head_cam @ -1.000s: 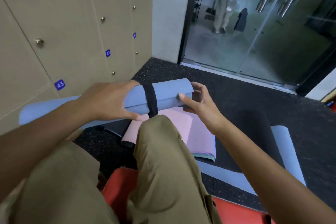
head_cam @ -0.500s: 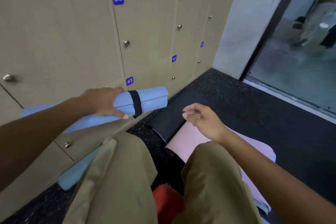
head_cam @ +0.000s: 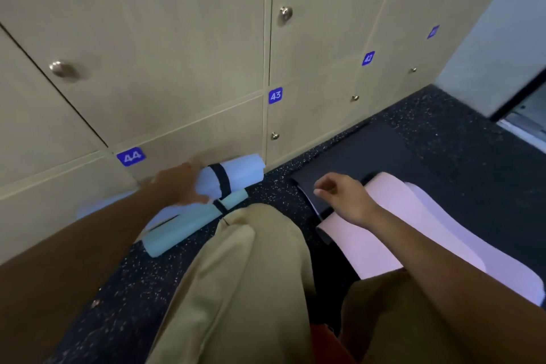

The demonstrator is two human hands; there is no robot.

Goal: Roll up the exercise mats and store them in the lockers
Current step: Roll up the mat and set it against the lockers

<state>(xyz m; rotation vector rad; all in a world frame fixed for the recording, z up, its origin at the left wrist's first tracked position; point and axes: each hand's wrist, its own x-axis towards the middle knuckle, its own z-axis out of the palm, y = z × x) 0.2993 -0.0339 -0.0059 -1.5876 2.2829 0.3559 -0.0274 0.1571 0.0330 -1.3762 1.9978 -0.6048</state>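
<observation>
Pale blue foam, rolled tight and cinched by a black strap (head_cam: 221, 179), sits in the lower middle of the frame: the blue mat (head_cam: 236, 173) is held at the foot of the lockers (head_cam: 177, 38), its free end just below the door marked 43 (head_cam: 310, 115) and beside the one marked 44 (head_cam: 192, 145). The left hand (head_cam: 180, 186) grasps the roll near its middle, fingers curled over the top; motion blur hides whether the roll touches the floor (head_cam: 443, 133). A second rolled mat, the green mat (head_cam: 189, 226), lies on the floor just in front of the blue one, also strapped. The right hand (head_cam: 342, 195) hangs released, fingers loosely bent, holding nothing, above the edge of a flat black mat (head_cam: 369, 156) and a pink mat (head_cam: 384, 221) that lies partly over it, right of centre. All locker doors in sight look closed, each with a small metal knob (head_cam: 274, 135). The person's knees in khaki fill the bottom of the frame.

The step in hand seems to be getting the blue roll stowed. To do it well, I judge the free right hand should pull a low door open by its knob first, while the left keeps a firm grip near the strap so the roll stays tight, then feed it in end first.
</observation>
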